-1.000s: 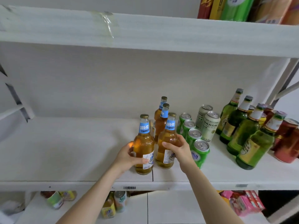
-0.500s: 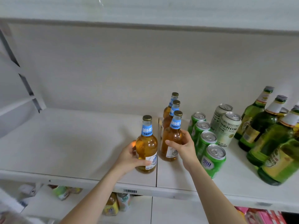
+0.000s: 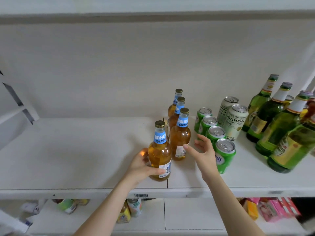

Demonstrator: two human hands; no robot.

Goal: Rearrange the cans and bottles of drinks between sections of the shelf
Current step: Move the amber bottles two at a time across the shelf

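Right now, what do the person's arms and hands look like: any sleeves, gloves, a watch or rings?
Both are bare. The left hand and right hand wear no gloves, and no ring shows. The left forearm and right forearm carry no sleeve, watch or bracelet as far as the picture's bottom edge.

The amber bottle (image 3: 159, 155) your left hand (image 3: 141, 165) holds is clear, glossy glass that catches the light. Its cap looks like gold-toned metal and its neck label like smooth blue paper. The other amber bottles (image 3: 179, 137) share that finish. The green cans (image 3: 225, 159) are shiny metal with bare silvery tops. The pale cans (image 3: 236, 121) look matt on their sides. The green bottles (image 3: 269, 114) are glossy glass with paper-like labels. The shelf (image 3: 68, 150) is white and matt, faintly grained, like painted wood or laminate. The pink packs (image 3: 272, 212) below look glossy.
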